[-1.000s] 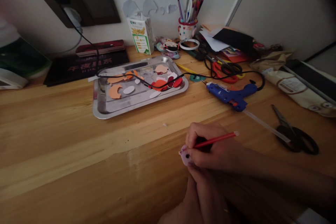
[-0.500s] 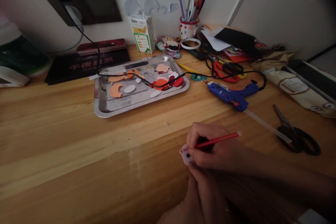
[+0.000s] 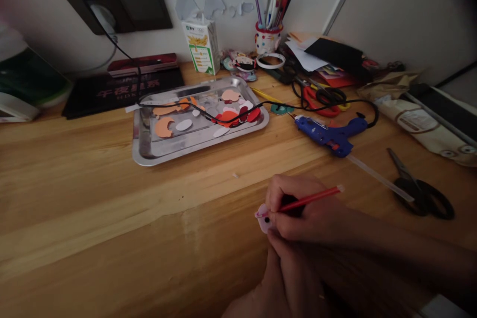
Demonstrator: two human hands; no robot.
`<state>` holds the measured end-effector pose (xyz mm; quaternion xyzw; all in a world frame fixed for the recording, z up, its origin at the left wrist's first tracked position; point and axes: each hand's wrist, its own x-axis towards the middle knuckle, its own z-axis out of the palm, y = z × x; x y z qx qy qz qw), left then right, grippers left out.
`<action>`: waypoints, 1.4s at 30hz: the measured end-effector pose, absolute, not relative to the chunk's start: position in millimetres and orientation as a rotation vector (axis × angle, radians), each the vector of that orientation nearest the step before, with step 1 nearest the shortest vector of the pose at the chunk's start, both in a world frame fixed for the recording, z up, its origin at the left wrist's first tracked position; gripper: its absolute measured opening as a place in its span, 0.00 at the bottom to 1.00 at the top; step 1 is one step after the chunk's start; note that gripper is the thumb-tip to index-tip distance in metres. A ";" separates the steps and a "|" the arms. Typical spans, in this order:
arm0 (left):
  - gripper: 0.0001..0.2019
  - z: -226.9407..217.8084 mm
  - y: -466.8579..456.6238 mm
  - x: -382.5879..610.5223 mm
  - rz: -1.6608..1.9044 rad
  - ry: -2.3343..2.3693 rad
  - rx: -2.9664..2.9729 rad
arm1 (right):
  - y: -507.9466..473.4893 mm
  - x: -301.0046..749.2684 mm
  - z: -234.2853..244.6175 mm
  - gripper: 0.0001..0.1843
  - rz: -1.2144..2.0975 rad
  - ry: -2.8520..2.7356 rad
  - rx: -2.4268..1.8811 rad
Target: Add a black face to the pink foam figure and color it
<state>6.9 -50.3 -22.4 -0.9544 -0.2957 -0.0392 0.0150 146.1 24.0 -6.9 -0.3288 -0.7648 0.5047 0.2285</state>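
My right hand (image 3: 301,211) grips a red pencil (image 3: 311,198), its tip resting on a small pink cut-out (image 3: 263,220) with a dark dot. My left hand (image 3: 288,273) comes up from below with its fingers pinching the lower edge of that pink piece, partly hidden under the right hand. Both hands sit near the front edge of the wooden desk (image 3: 93,218).
A steel tray (image 3: 149,151) with orange, red and white cut-outs sits behind. A blue glue gun (image 3: 328,135) with its black cord lies to the right, then black scissors (image 3: 421,191). Red scissors (image 3: 320,102), a pen cup (image 3: 267,39) and a carton (image 3: 202,45) stand at the back.
Hands, pencil and pink piece stay in place. Only the view has shifted slightly.
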 end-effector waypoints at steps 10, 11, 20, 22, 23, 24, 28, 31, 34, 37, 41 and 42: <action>0.14 -8.1 -61.7 4.3 -0.116 -0.853 -2.951 | 23.7 145.1 -8.5 0.06 1.411 -2.091 -0.870; 0.14 -5.9 -61.8 5.0 -0.099 -0.863 -2.941 | 23.8 145.3 -9.5 0.07 1.409 -2.068 -0.866; 0.27 -12.1 -64.7 8.4 0.094 -0.743 -2.813 | 31.1 168.2 -4.4 0.08 1.244 -1.741 -1.001; 0.24 -16.5 -66.5 8.3 0.152 -0.620 -2.747 | 30.6 173.9 -5.7 0.08 1.245 -1.810 -1.026; 0.23 -18.1 -67.3 8.4 0.171 -0.571 -2.720 | 30.1 175.3 -7.0 0.08 1.257 -1.849 -1.026; 0.22 -19.2 -68.1 8.6 0.172 -0.548 -2.706 | 29.6 175.6 -8.5 0.08 1.265 -1.880 -1.021; 0.19 -20.3 -70.1 9.4 -0.093 -0.752 -2.797 | 28.9 170.5 -11.5 0.08 1.258 -1.949 -0.992; 0.19 -18.0 -69.1 10.1 -0.303 -0.988 -2.894 | 29.1 167.4 -10.5 0.09 1.244 -2.000 -0.976; 0.18 -14.4 -65.3 10.8 -0.415 -1.212 -2.989 | 29.0 166.8 -9.4 0.09 1.239 -2.026 -0.975; 0.14 -14.0 -61.3 11.1 -0.474 -1.313 -3.044 | 28.7 166.0 -8.9 0.09 1.245 -2.035 -0.993; 0.12 -24.3 -57.0 13.5 -0.522 -1.360 -3.095 | 28.3 165.4 -9.0 0.10 1.233 -2.047 -1.011; 0.12 -28.2 -55.7 14.8 -0.534 -1.369 -3.104 | 28.2 165.7 -9.2 0.09 1.230 -2.053 -1.006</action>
